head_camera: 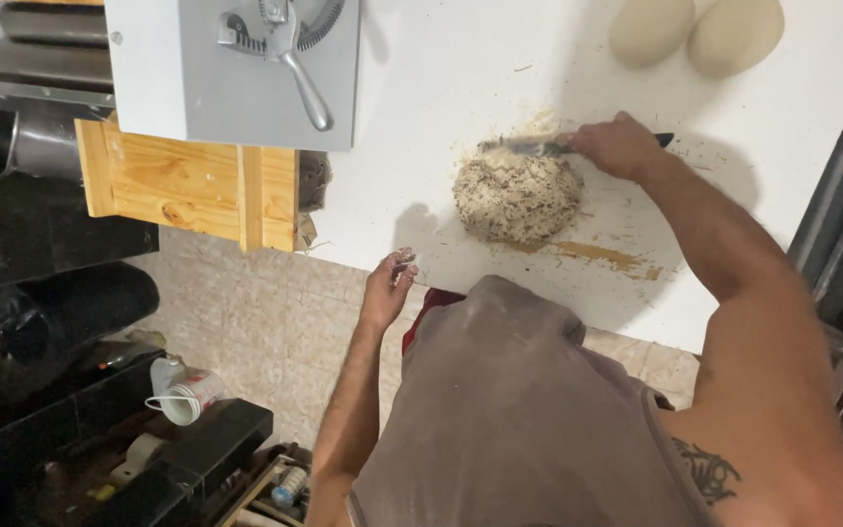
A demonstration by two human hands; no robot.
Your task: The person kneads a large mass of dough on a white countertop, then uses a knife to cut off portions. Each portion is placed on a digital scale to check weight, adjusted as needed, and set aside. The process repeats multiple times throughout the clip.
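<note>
- OK, from my head cam I'm looking down over my own torso at a white table (500, 59).
- My right hand (619, 144) is clamped round the handle of a knife or scraper (539, 147); dark handle end pokes out past the knuckles, blade points left, smeared w/ dough.
- Blade lies flat-ish along the far edge of the seeded dough lump (517, 197), touching or just above it; can't tell which. I'd say it's held low like that so the edge can work along the table at the lump's base.
- Dough lump sits mid-table, rough & speckled w/ dark seeds, crumbs scattered round it, and a brownish smear (599, 256) on the table just right of it, nearer me.
- My left hand (390, 283) is at the near table edge, well apart from the lump. Fingers loosely curled together, holding nothing, tips crusted w/ dough bits. Prob. kept off to the side bc it's sticky & out of the blade's way.
- Two smooth pale dough balls (695, 31) sit touching each other at the far right of the table, well apart from the seeded lump, so they stay clean of seeds, I reckon.
- Far left on the table: a grey metal machine (236, 88) w/ a lever handle; a wooden frame (187, 183) sits under it, past the table edge.
- Below on the tiled floor (265, 322): a white jug-like container (183, 390) & dark clutter.
</note>
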